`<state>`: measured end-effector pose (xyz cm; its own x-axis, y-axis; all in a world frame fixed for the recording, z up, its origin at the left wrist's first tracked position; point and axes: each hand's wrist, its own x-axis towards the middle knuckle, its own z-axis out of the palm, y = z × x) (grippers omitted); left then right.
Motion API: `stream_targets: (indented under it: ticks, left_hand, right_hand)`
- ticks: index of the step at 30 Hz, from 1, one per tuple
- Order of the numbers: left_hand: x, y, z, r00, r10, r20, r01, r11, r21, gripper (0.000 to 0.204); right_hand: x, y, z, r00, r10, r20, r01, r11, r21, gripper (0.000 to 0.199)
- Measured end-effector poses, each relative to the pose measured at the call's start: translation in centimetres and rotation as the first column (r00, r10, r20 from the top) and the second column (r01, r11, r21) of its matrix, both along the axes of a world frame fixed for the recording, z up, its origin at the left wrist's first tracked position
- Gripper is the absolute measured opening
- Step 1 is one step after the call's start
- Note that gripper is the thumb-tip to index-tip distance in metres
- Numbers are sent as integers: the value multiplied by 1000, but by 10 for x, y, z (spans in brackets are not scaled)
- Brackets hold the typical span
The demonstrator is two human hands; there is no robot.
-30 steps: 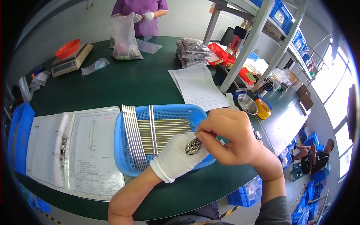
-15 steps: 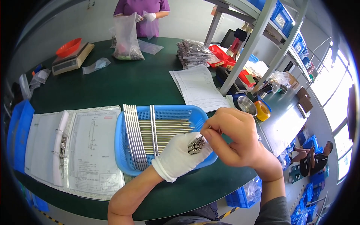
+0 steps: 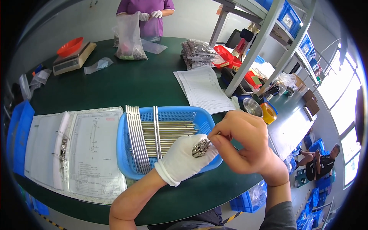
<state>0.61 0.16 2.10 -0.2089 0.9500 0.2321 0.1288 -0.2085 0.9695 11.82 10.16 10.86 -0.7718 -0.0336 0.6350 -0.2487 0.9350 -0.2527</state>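
Observation:
My left hand (image 3: pixel 183 155), in a white glove, is wrapped round a bundle of thin metal rods (image 3: pixel 200 148), whose round ends face up toward me. Just right of those ends my bare right hand (image 3: pixel 245 143) is closed, thumb and forefinger pinched together on something small that I cannot make out. Below and behind the left hand stands a blue perforated basket (image 3: pixel 180 111). Long metal rods (image 3: pixel 166 132) lie crosswise inside it. Several silvery rods (image 3: pixel 138 140) rest lengthwise over its left part, and two more (image 3: pixel 156 132) lie across the middle.
An open binder with drawings (image 3: pixel 96 153) lies left of the basket. Paper sheets (image 3: pixel 203 90), a scale (image 3: pixel 74 59) with a red tray and bagged parts (image 3: pixel 197 53) are farther back. Across the green table (image 3: pixel 115 86) a co-worker (image 3: pixel 147 19) in purple handles plastic bags. Shelving (image 3: pixel 253 50) rises at right.
My right hand has shifted very slightly right, its fingertips still by the rod ends. My left hand keeps the bundle. The co-worker's gloved hands have moved on the bags.

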Motion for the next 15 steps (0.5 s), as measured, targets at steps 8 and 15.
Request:
stream_targets:
  ticks: [8,15]
  left_hand:
    - [2,4,-10,998,69,-4,-65,962,264,14]
    - [0,1,-2,999,27,37,-31,994,102,13]
  right_hand:
    - [-3,-2,-2,998,39,53,-42,998,48,9]
    - [-1,-1,-1,1000,15,21,-17,995,94,9]
